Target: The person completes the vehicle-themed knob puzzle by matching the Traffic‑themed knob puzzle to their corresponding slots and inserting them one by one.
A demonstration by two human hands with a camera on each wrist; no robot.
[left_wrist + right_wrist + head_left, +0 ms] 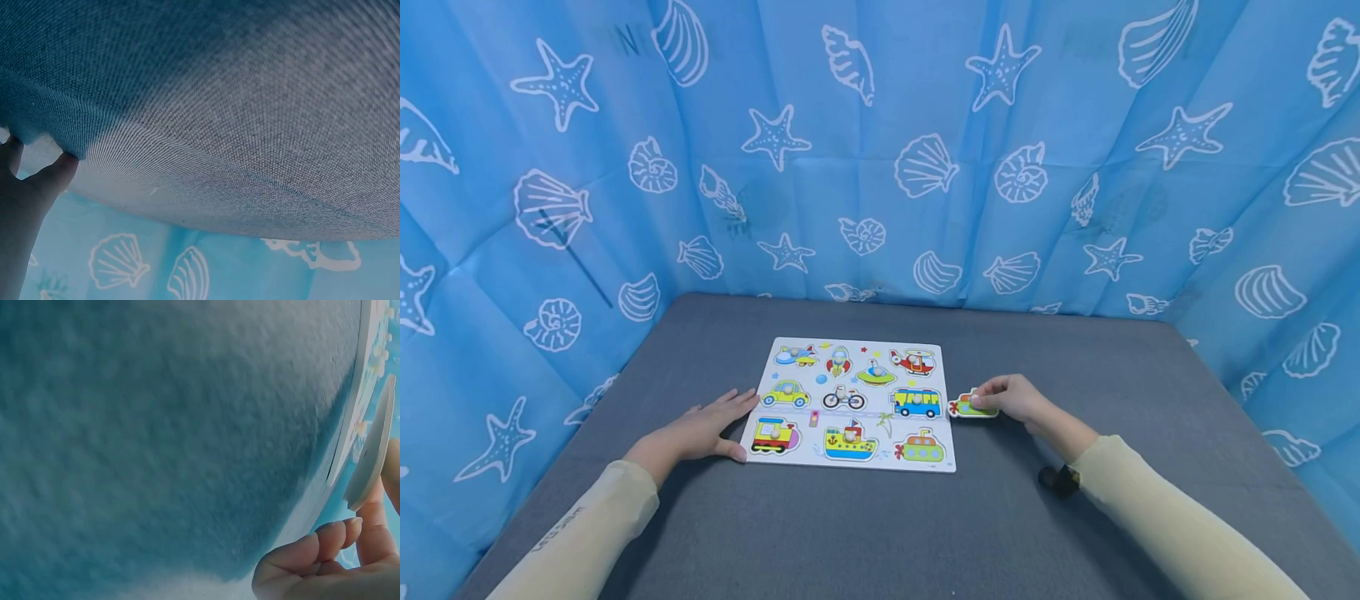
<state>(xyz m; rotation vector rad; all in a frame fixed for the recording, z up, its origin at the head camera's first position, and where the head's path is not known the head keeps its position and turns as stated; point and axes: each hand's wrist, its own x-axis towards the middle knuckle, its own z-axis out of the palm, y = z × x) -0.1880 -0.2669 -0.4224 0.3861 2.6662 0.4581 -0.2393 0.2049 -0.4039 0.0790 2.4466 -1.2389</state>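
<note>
A white wooden knob puzzle board [812, 451] with colourful vehicle pictures lies on the table. My left hand [711, 427] rests against its left edge, fingers and thumb spread apart; in the left wrist view only part of that hand [28, 194] shows. Just off the board's right edge, my right hand [1017, 397] pinches a green submarine puzzle piece [961, 407] with a red propeller. The right wrist view catches the piece [373, 450] tilted on edge, between thumb and finger. A printed submarine shape [921, 448] without a knob sits at the board's lower right corner.
Knobbed pieces such as a blue bus [916, 403], a train [775, 435] and a ship [850, 442] lie in the board. Grey cloth covers the table [880, 533]. A blue curtain [880, 208] with shells and starfish hangs behind. Something small and black [1058, 481] sits at my right cuff.
</note>
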